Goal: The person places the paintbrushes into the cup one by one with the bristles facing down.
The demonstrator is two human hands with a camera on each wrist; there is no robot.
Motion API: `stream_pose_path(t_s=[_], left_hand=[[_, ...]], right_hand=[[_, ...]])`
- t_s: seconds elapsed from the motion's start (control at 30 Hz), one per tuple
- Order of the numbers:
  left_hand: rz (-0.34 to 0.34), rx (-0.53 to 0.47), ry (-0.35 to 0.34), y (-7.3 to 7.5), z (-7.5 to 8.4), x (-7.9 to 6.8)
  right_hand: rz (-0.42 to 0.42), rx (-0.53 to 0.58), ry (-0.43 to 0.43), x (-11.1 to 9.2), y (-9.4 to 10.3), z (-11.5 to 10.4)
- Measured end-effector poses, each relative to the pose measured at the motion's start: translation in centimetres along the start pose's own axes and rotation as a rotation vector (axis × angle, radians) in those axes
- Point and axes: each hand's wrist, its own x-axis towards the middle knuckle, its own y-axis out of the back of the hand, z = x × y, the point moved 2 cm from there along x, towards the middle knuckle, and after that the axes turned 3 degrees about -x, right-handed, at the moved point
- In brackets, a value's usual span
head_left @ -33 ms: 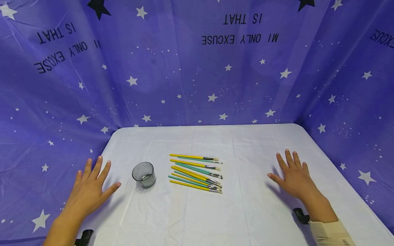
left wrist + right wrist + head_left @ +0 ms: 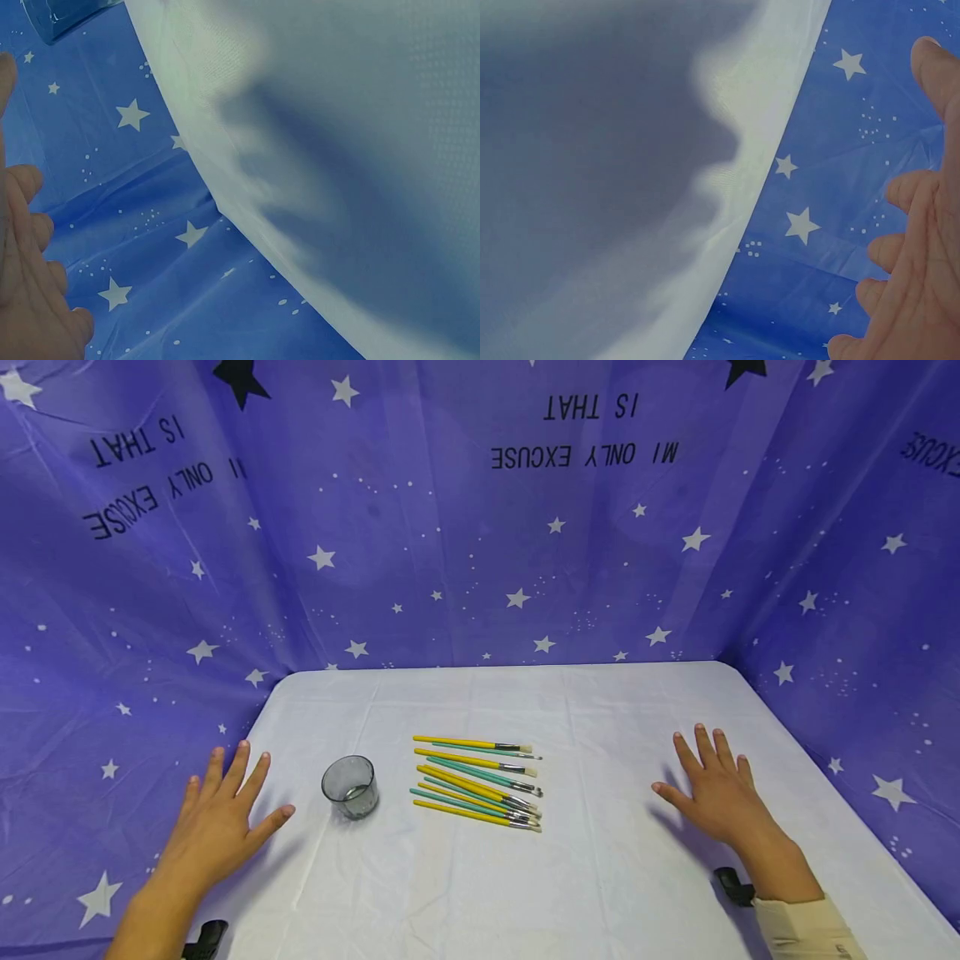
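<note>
A smoky clear glass cup (image 2: pixel 351 789) stands upright on the table in the head view. To its right lie several paintbrushes (image 2: pixel 468 760) with yellow and green handles, side by side, their bristle ends pointing right. My left hand (image 2: pixel 217 827) is spread above the table's left side, apart from the cup, which is the thing nearest to it. On the right side, my right hand (image 2: pixel 720 797) hovers with straight, spread fingers, well away from the brushes. Neither hand holds anything. Part of the glass (image 2: pixel 71 19) shows at the top left of the left wrist view.
White cloth covers the table (image 2: pixel 585 877). A purple curtain (image 2: pixel 480 552) with stars and upside-down lettering hangs behind it and along both sides. Dark wrist devices (image 2: pixel 733 887) sit below each hand. Hand shadows fall on the cloth.
</note>
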Motion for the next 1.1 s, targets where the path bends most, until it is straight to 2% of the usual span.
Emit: stream_pose_path(t_s=[0.37,0.47,0.53,0.63,0.73,0.8,0.93,1.1], left_hand=[[0.001,-0.016,-0.011,-0.2,0.4,0.0],[0.018,-0.083,-0.024,-0.4,0.7,0.0],[0.034,-0.191,-0.034,-0.5,1.1,0.1],[0.023,-0.409,-0.033,-0.8,1.9,0.6],[-0.033,-0.627,-0.01,-1.4,2.8,1.2],[-0.073,-0.734,0.005,-1.8,3.3,1.5],[-0.126,-0.89,0.034,-2.6,4.2,1.9],[-0.154,-1.006,0.062,-3.5,4.8,2.3]], right_hand=[[0.0,0.002,0.002,0.1,0.1,0.0],[-0.013,0.004,0.007,0.1,0.1,0.1],[-0.018,0.01,0.019,0.3,0.1,0.0],[-0.012,0.02,0.049,0.7,0.4,-0.3],[-0.012,0.047,0.087,1.4,0.6,-0.9],[-0.016,0.062,0.113,1.9,0.6,-1.4],[-0.034,0.078,0.149,3.1,0.3,-2.3],[-0.049,0.085,0.193,4.7,0.1,-3.7]])
